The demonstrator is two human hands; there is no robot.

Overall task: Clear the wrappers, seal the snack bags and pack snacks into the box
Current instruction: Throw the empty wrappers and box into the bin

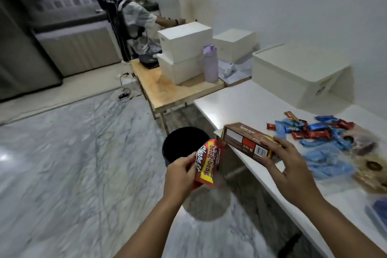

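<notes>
The left hand (181, 176) is pinching a red-and-yellow snack bag (207, 163) by its lower edge, fingers closed on it; the print is reading "beng-beng" and "Share it". The forearm is reaching up from the lower frame, and the bag is hanging over the floor, just in front of a black waste bin (184, 143). The right hand (290, 170) is gripping a brown carton (247, 142) lettered "NEXTAR", fingers spread along its far end, thumb on the near side; a barcode panel is showing. The carton is lying tilted over the corner of the white table (240, 100). Beyond the hand, loose blue and red wrapped snacks (316, 130) are lying in a heap on the table, their print unreadable. Farther back, a cream lidded storage box (301, 73) is standing on the same table.
</notes>
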